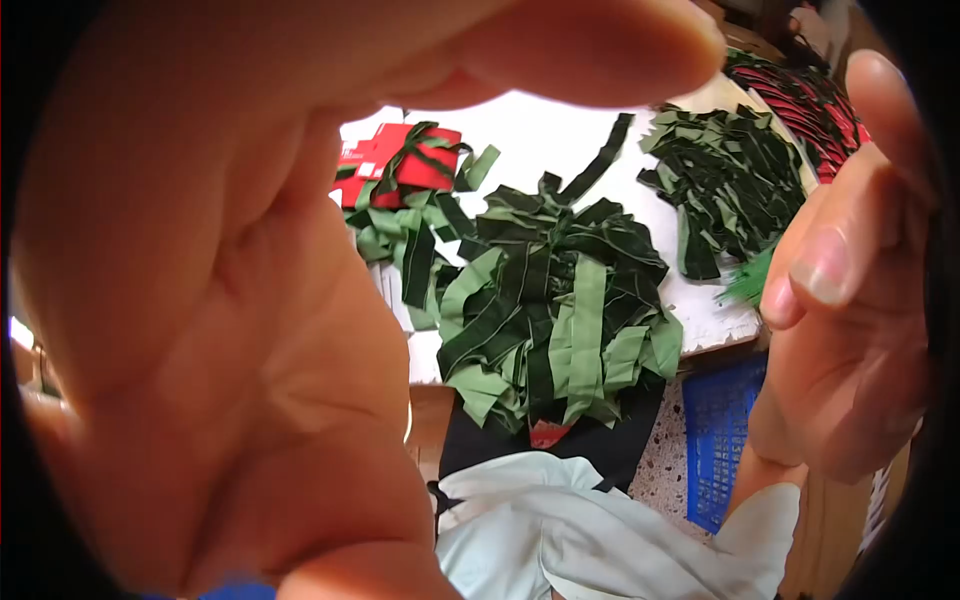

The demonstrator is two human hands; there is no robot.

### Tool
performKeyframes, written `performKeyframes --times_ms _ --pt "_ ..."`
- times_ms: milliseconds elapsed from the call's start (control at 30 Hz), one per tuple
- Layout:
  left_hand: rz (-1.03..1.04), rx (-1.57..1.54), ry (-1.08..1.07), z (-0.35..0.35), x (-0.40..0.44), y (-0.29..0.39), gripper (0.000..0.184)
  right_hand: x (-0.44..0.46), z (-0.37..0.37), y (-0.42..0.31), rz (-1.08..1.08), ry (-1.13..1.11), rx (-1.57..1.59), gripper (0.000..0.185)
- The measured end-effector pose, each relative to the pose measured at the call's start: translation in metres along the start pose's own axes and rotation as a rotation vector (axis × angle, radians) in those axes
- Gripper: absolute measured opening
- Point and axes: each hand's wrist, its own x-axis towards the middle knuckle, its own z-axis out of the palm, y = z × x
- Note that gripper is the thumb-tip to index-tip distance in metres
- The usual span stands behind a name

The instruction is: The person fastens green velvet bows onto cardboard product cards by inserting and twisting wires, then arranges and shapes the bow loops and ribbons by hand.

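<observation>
My left hand (250, 330) fills the left side of the view, very close to the camera. Its palm shows, one digit stretches across the top, and nothing is seen in it. At the right edge my right hand (850, 300) is raised, one finger pointing up and the thumb apart, with no object visible in it. Between and beyond the hands lies a heap of dark and light green fabric strips (560, 310) on a white table (520, 130), hanging over its near edge. Neither hand touches the strips.
A second pile of green strips (725, 180) lies at the back right, near a green bristly tuft (748, 278). Red packets (425, 150) with green ribbon sit back left. Red-and-green pieces (800, 110) are stacked far right. Below stands a blue plastic crate (715, 440).
</observation>
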Motion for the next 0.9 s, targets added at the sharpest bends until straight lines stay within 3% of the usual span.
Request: performKeyframes --times_ms 200,233,267,300,433,500,533,567,600,667,700,733,767,800,833,867,900 --pt "-0.150 -0.045 0.009 0.023 -0.019 0.014 0.071 -0.007 -0.006 0.003 0.086 -0.037 -0.034 0.100" --pt "-0.157 -0.049 0.028 0.000 -0.015 -0.009 0.071 -0.007 0.001 0.000 0.085 -0.064 -0.046 0.099" --pt "-0.179 -0.051 0.036 0.047 0.061 -0.069 0.071 -0.016 0.001 -0.007 0.098 -0.080 -0.049 0.098" --pt "-0.207 -0.056 0.038 0.006 -0.025 0.002 0.070 -0.010 -0.012 0.006 0.115 -0.088 -0.051 0.097" --pt "-0.271 -0.040 0.036 0.031 -0.048 0.037 0.069 -0.023 -0.034 0.019 0.129 -0.131 -0.036 0.093" --pt "-0.253 -0.015 0.047 0.014 -0.042 0.016 0.068 -0.018 -0.044 0.029 0.087 -0.176 -0.032 0.091" --pt "-0.247 -0.008 0.056 0.043 -0.014 -0.096 0.068 -0.021 -0.036 0.016 0.072 -0.199 -0.034 0.090" --pt "-0.256 -0.006 0.053 0.024 -0.037 -0.001 0.068 -0.030 -0.039 0.010 0.069 -0.208 -0.034 0.089" --pt "-0.276 -0.007 0.045 0.023 -0.040 0.000 0.068 -0.030 -0.023 0.004 0.076 -0.211 -0.031 0.088" --pt "-0.400 0.304 0.075 0.029 -0.051 -0.013 0.063 -0.039 -0.055 0.018 0.094 -0.213 -0.017 0.086" --pt "-0.303 0.330 -0.097 0.020 -0.066 -0.034 0.059 -0.028 -0.031 0.016 0.083 -0.219 -0.020 0.086" --pt "-0.396 0.400 -0.084 0.018 -0.079 -0.042 0.046 -0.025 -0.034 0.017 0.062 -0.229 -0.027 0.085" --pt "-0.522 0.340 -0.049 0.002 -0.101 -0.057 0.049 -0.041 -0.019 0.035 0.138 -0.081 -0.013 0.061" --pt "-0.591 0.502 -0.123 -0.010 -0.121 -0.072 0.041 -0.055 -0.005 0.056 0.143 0.010 -0.056 0.039" --pt "-0.732 0.617 -0.144 -0.014 -0.140 -0.083 0.037 -0.066 0.003 0.072 0.281 -0.029 -0.191 0.033" --pt "-0.700 0.735 -0.240 -0.019 -0.162 -0.098 0.036 -0.079 0.012 0.094 0.392 -0.094 -0.268 0.031" --pt "-0.834 0.798 -0.291 -0.025 -0.190 -0.111 0.037 -0.093 0.023 0.115 0.327 -0.091 -0.354 0.031"
